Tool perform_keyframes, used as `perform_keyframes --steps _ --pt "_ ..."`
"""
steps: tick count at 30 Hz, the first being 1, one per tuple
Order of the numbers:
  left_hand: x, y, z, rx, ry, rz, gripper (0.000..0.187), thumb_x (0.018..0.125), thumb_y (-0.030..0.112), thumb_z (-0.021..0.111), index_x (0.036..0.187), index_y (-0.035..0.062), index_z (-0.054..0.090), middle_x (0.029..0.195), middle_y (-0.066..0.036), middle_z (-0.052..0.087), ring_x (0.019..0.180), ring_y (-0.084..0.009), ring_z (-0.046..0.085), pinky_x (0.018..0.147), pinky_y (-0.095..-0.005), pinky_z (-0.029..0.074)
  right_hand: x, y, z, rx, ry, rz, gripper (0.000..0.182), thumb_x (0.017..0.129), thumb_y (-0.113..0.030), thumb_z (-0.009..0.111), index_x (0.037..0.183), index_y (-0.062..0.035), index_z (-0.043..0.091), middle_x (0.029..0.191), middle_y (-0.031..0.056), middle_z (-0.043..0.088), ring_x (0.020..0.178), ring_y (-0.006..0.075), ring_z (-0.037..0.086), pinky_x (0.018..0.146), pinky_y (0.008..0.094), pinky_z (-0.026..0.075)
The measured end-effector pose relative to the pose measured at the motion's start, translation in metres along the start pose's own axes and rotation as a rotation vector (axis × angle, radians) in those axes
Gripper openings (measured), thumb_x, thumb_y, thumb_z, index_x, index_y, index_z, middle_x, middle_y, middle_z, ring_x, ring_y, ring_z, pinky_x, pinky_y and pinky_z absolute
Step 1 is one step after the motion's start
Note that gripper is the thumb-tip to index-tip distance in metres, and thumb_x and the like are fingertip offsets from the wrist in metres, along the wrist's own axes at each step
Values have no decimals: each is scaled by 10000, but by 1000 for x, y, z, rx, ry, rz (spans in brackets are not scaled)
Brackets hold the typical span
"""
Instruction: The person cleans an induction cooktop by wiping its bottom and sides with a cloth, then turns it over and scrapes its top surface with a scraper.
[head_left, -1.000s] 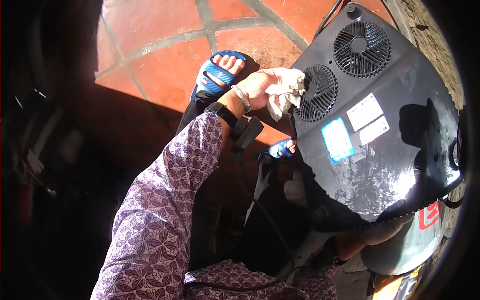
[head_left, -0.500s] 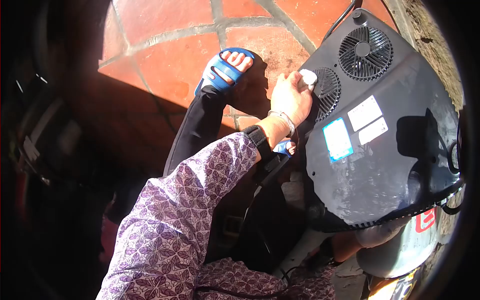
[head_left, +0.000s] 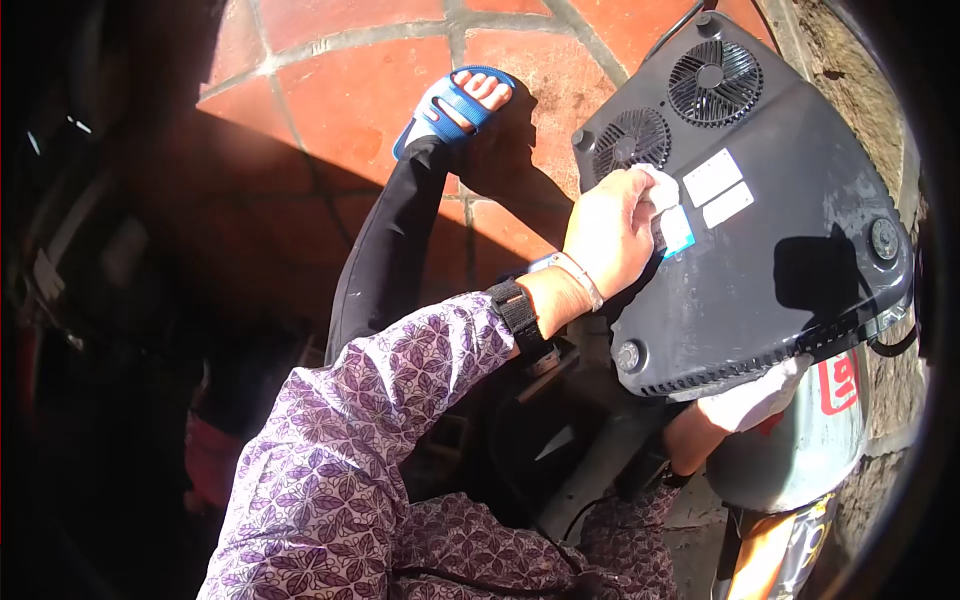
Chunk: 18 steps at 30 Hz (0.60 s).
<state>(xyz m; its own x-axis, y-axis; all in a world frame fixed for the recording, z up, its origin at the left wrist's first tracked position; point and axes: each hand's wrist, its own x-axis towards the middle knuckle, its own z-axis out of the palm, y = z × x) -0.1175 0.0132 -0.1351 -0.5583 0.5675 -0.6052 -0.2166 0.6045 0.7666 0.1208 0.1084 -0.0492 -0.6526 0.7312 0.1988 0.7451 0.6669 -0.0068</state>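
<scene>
A black induction cooker (head_left: pixel 770 200) is tilted with its underside facing me. It shows two round fan grilles (head_left: pixel 714 84), white labels (head_left: pixel 712 176), a blue-edged sticker (head_left: pixel 677 236) and round feet. My left hand (head_left: pixel 610 225) pinches a wad of white cloth or tissue (head_left: pixel 660 188) against the underside, between the nearer grille and the sticker, partly covering the sticker. At the cooker's lower edge is my right hand (head_left: pixel 755 398) in a white glove, gripping from below. Its fingertips are mostly hidden behind the edge.
Below the cooker stands a grey rounded container (head_left: pixel 790 460) with red markings, above some yellow packaging (head_left: pixel 765 560). A foot in a blue sandal (head_left: pixel 450 108) rests on red floor tiles (head_left: pixel 360 90). A rough stone edge (head_left: pixel 885 130) runs along the right; deep shadow covers the left.
My left hand has moved the white wad from the nearer fan grille down and right to the sticker. The cooker has tilted, its lower edge rising and its round feet now showing in light.
</scene>
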Motion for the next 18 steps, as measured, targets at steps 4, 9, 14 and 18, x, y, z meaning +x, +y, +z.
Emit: perform_keyframes --steps 4,9,14,18 --pt "-37 30 -7 -158 42 -63 94 810 -23 642 895 13 622 884 -118 640 770 -248 659 732 -314 519 24 -35 -1 336 -33 512 526 975 -368 479 1235 88 513 1181 230 578 1117 304 539 990 354 384" --pt "-83 54 -17 -248 -33 21 142 808 -29 664 934 34 647 845 -86 600 798 -198 608 711 -278 498 -7 13 5 216 -209 683 609 927 -470 448 1176 76 556 1124 192 582 990 260 560 871 328 443" --pt "-69 51 -10 -162 -12 191 260 787 -136 530 948 27 653 876 -117 616 853 -214 633 762 -279 509 -16 28 17 69 -301 437 451 992 -296 403 1166 82 576 1194 209 576 1088 283 542 901 344 446" --pt "-31 12 2 -56 80 41 152 779 -63 629 921 -11 643 875 -128 631 823 -224 646 739 -276 511 -18 5 3 434 -235 619 446 984 -293 430 1177 88 561 1175 204 582 1055 263 546 887 334 450"
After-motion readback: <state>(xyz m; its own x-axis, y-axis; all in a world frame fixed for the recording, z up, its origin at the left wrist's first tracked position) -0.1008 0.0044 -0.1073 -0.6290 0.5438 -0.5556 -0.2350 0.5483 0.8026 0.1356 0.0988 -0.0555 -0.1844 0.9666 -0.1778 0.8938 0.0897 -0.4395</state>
